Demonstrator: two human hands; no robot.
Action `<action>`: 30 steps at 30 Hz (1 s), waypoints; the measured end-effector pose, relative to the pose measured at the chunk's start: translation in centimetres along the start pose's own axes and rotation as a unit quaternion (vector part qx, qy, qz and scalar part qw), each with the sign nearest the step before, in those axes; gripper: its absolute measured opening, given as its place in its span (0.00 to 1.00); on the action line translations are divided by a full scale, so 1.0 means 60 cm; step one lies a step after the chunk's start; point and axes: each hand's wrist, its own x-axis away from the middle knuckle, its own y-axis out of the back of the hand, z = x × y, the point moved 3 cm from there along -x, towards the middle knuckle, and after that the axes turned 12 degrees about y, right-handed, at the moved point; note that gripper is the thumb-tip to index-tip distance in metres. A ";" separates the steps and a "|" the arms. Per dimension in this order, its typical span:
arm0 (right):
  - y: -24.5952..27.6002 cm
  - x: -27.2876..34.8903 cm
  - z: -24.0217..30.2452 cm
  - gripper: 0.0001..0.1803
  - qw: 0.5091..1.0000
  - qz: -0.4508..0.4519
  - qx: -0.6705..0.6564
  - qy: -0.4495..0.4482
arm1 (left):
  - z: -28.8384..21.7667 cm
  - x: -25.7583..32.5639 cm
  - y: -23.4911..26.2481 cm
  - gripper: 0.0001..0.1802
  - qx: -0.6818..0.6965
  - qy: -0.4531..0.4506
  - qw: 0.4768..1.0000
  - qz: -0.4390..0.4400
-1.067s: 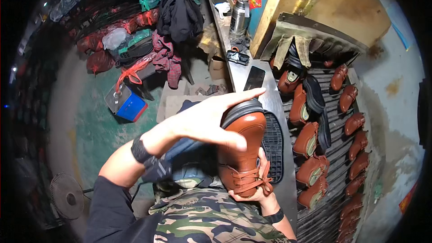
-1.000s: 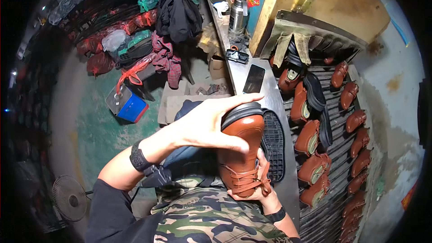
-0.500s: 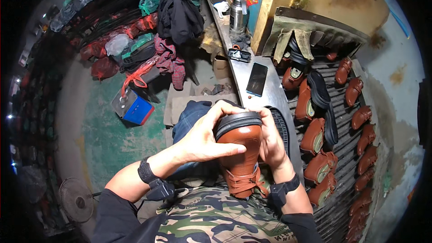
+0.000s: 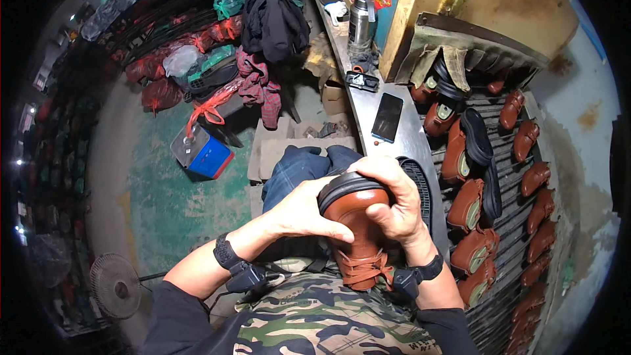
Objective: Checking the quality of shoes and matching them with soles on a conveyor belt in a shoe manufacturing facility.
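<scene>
Two hands (image 4: 309, 213) around brown shoe (image 4: 355, 223)

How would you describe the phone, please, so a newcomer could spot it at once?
Start at the metal ledge running beside the slatted conveyor of brown shoes. The smartphone lies flat on it, beyond the steel flask. It is the only thin dark rectangle there.

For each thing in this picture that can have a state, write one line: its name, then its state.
Brown shoe: held toe up, laces tied, black sole fitted.
Left hand: pressed on the toe.
Right hand: fingers curled over the sole.
Phone: flat on the metal bench, screen dark.
Flask: upright, capped.
Fan: standing on the floor.
</scene>
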 end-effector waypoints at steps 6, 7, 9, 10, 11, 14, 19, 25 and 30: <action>-0.034 0.146 -0.062 0.39 0.840 -0.153 -0.263 -0.449 | -0.012 0.014 -0.003 0.44 -0.023 0.015 0.999 -0.020; -0.049 0.165 -0.065 0.41 0.777 -0.159 -0.337 -0.507 | -0.024 0.013 -0.004 0.43 -0.030 0.004 1.000 -0.004; -0.042 0.162 -0.067 0.42 0.769 -0.180 -0.378 -0.483 | -0.048 0.009 -0.012 0.43 -0.057 -0.050 0.997 0.024; -0.046 0.135 -0.065 0.43 0.758 -0.191 -0.426 -0.456 | -0.057 0.007 -0.009 0.43 -0.059 -0.043 0.997 0.023; -0.038 0.110 -0.058 0.44 0.765 -0.166 -0.413 -0.466 | -0.076 0.008 -0.009 0.42 -0.115 -0.127 0.984 0.042; -0.017 0.036 -0.025 0.43 0.792 -0.154 -0.463 -0.368 | -0.119 0.038 -0.032 0.42 -0.328 -0.260 0.906 0.055; 0.015 0.028 -0.040 0.42 0.830 -0.286 -0.433 -0.205 | -0.029 0.051 -0.076 0.27 -0.542 -0.323 0.774 0.049; -0.014 0.115 -0.114 0.18 0.811 -0.405 -0.254 -0.337 | 0.029 0.055 -0.037 0.22 -0.346 -0.162 0.922 0.058; -0.018 0.098 -0.097 0.21 0.856 -0.351 -0.248 -0.287 | 0.001 -0.018 -0.008 0.29 -0.274 -0.127 0.925 -0.231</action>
